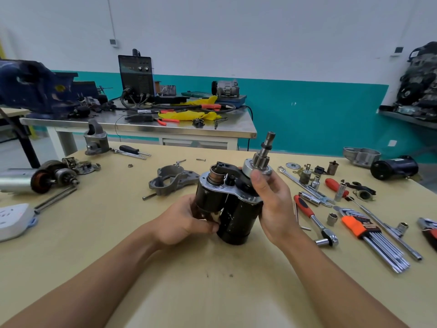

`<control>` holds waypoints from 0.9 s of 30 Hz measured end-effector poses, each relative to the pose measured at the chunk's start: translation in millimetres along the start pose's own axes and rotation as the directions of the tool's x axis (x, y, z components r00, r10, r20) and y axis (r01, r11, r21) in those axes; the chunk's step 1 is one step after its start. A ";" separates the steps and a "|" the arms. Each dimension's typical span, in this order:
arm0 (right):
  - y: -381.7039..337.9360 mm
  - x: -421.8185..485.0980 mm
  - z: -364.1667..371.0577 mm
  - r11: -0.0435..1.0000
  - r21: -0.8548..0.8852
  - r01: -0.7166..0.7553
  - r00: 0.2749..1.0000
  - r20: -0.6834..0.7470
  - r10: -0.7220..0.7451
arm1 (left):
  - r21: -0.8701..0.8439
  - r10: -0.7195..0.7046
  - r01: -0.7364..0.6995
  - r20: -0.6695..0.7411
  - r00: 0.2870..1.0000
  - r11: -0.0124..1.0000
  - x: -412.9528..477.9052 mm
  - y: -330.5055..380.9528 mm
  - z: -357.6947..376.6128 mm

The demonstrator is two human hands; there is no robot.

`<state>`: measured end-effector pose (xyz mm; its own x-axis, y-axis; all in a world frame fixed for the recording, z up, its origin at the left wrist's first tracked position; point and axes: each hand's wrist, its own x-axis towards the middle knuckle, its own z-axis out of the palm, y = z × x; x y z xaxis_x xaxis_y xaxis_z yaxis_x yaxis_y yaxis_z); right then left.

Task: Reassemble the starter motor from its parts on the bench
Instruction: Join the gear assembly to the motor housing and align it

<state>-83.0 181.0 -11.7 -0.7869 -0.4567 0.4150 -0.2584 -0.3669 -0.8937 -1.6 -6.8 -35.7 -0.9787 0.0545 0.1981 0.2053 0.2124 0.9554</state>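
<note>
- The left hand (182,221) is gripping the black twin-cylinder starter motor body with the silver flange plate (227,204) from its left side, with the fingers curling round the smaller cylinder.
- The right hand (272,202) is holding the steel pinion drive with the toothed gear and splined shaft (261,159). Its thumb is pressing on the drive's silver collar and its fingers are wrapping behind.
- The pinion drive is sticking up and tilting to the right out of the top of the starter motor body.
- The starter motor body is standing roughly upright at the middle of the pale wooden desk (212,292), between the two hands. Whether its lower end is resting on the desk or hanging just above it cannot be told.
- A grey cast-metal nose housing (172,178) is lying on the desk just to the left of the starter motor body, apart from it.
- A red-handled ratchet (314,218) and a set of hex keys in an orange holder (369,235) are lying to the right of the right hand, among loose sockets.
- A second armature with a copper-coloured winding (47,178) is lying at the far left of the desk, near a white power strip (14,221).
</note>
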 end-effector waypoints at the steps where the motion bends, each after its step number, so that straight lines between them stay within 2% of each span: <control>1: 3.0 -1.1 0.9 1.000 -0.020 -0.007 1.000 0.012 0.007 | -0.023 -0.013 0.013 0.004 1.000 1.000 0.1 -1.7 -1.3; 7: 10.3 -3.8 -1.0 0.988 0.010 -0.156 0.962 0.229 0.150 | -0.148 -0.006 -0.005 -0.072 0.997 0.989 -2.4 -8.1 -1.2; 12: 11.9 -6.7 4.4 0.980 -0.191 -0.064 0.947 0.298 0.120 | -0.087 0.080 -0.087 -0.081 0.994 0.992 -7.3 -3.7 -7.8; 16: 19.2 -9.9 7.9 0.983 -0.179 -0.044 0.976 0.200 0.080 | -0.026 0.102 -0.103 -0.061 0.993 0.994 -5.6 2.5 2.0; 22: 24.4 -14.2 10.2 0.996 -0.090 0.009 0.998 0.065 -0.003 | -0.105 0.103 -0.116 -0.122 0.987 0.988 -1.3 4.8 15.6; 27: 26.6 -15.9 10.6 0.998 -0.023 0.062 0.998 -0.016 -0.062 | -0.122 0.061 -0.117 -0.387 0.920 0.986 -1.0 0.5 35.1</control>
<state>-71.4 169.9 -40.3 -0.7781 -0.4202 0.4669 -0.3192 -0.3756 -0.8701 -0.1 27.4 -43.1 -0.8919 -0.3142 0.3253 0.3153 0.0836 0.9453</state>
